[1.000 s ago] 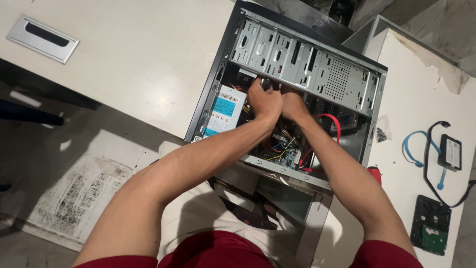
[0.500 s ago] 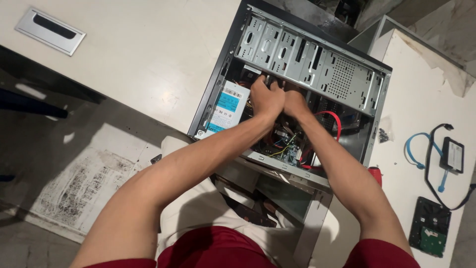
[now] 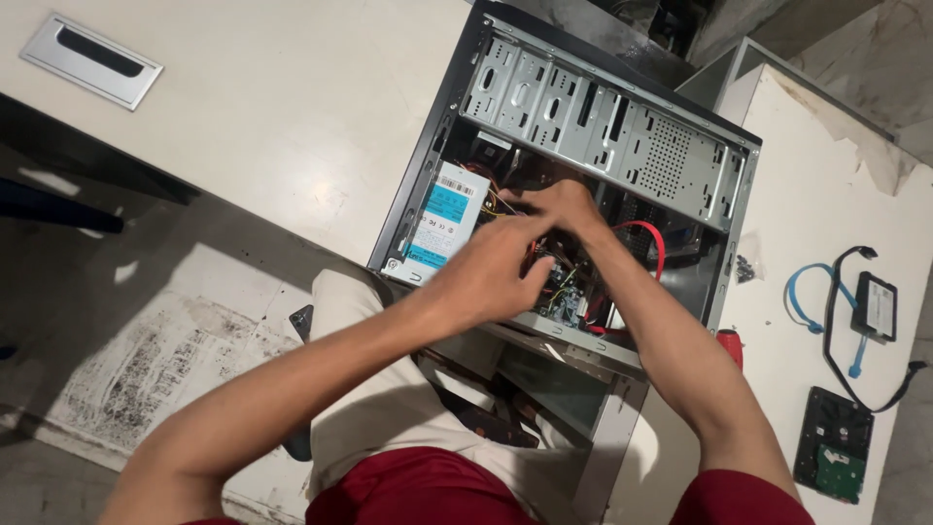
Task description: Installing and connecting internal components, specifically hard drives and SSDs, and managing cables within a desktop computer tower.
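white desk (image 3: 243,126) under open computer case (image 3: 583,126), frame centre; left hand (image 3: 486,277) and right hand (image 3: 554,206) together inside among wires (image 3: 569,292), grip unclear; best to work gently, avoid snagging red cable (image 3: 653,243).

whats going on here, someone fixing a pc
A person has both hands inside an open desktop computer case lying on a white desk. The left hand and right hand work among the wires beside the power supply. A hard drive and cables lie to the right.
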